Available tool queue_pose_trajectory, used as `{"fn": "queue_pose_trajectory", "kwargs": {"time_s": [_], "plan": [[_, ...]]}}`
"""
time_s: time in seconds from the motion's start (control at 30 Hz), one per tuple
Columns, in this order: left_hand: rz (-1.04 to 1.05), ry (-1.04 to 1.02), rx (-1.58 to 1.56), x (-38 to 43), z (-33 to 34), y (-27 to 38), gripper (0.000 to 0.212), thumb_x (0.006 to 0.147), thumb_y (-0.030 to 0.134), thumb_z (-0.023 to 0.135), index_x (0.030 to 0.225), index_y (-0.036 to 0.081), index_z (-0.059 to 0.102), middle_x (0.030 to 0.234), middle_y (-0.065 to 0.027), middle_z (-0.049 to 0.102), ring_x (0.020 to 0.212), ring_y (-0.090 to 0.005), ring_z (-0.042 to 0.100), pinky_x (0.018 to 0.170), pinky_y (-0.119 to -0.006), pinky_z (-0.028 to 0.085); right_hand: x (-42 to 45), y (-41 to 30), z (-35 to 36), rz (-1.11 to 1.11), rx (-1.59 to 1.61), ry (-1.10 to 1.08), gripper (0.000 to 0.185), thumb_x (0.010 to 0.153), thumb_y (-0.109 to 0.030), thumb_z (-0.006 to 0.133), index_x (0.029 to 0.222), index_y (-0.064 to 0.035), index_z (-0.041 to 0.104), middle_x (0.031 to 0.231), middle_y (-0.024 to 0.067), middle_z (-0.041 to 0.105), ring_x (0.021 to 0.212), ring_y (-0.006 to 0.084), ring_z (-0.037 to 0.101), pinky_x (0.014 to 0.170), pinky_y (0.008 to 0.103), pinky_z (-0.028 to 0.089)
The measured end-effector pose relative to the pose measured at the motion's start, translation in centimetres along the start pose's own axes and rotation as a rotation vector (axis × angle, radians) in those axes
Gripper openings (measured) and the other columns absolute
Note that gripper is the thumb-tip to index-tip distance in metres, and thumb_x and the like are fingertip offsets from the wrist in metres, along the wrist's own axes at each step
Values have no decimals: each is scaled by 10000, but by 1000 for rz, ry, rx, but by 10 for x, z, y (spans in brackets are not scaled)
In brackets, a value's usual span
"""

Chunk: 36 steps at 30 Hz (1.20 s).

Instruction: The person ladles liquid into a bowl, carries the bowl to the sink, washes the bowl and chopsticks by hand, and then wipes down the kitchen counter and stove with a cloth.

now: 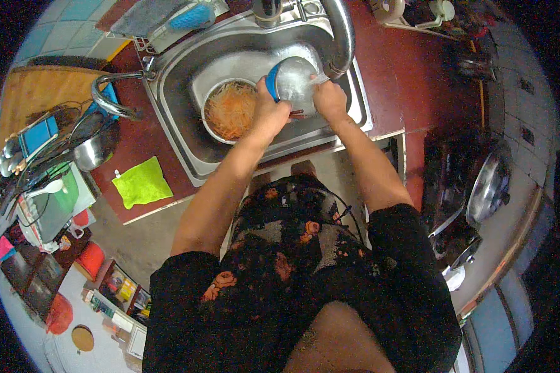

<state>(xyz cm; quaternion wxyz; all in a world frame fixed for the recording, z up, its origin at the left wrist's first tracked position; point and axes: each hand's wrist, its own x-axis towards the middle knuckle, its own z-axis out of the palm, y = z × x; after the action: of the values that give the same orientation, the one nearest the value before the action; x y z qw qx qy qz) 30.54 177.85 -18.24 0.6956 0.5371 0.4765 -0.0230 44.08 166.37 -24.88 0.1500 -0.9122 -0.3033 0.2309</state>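
Note:
My left hand [271,109] grips a round bowl [296,79] with a blue outside and a pale inside, tilted over the sink [261,156]. What look like reddish-brown chopsticks [297,113] stick out by this hand. My right hand [330,98] is at the bowl's right side, under the faucet spout, with its fingers bent; a clear, blurred shape that may be water or thin plastic lies between it and the spout. Left of the bowl, a round metal bowl [205,114] stands in the basin, filled with shredded orange and pale vegetables [232,109].
The metal faucet [343,32] arches over the basin's right side. A second, thin spout [105,95] stands at the left rim. A lime green cloth [142,183] lies on the red counter [161,144]. A metal pot [89,154] and utensils crowd the left; a frying pan [489,189] is far right.

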Motion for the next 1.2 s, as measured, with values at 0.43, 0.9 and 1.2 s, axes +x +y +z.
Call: {"fn": "queue_pose_trajectory", "kwargs": {"time_s": [0.43, 0.9, 1.2], "plan": [[90, 95, -298, 13, 11, 2, 758, 749, -49, 522, 1460, 17, 268, 1261, -220, 546, 1167, -342, 561, 1009, -393, 444, 12, 20, 38, -406, -254, -93, 280, 896, -231, 593, 794, 1, 711, 823, 223, 699, 762, 391, 698, 709, 499, 557], [115, 114, -162, 18, 14, -8, 684, 748, -137, 447, 1403, 25, 338, 1292, -207, 516, 1141, -372, 579, 783, -421, 623, 10, 22, 29, 254, 347, -153, 331, 892, -309, 611, 909, 5, 714, 907, 262, 698, 853, 434, 695, 809, 506, 548], [210, 342, 656, 68, -16, -59, 308, 841, 255, 596, 964, 11, 736, 934, -300, 680, 950, -413, 674, 853, -490, 521, 8, 6, -61, 195, 724, -524, 502, 874, -131, 555, 1369, -85, 482, 875, 91, 668, 508, 162, 566, 461, 278, 498]]}}
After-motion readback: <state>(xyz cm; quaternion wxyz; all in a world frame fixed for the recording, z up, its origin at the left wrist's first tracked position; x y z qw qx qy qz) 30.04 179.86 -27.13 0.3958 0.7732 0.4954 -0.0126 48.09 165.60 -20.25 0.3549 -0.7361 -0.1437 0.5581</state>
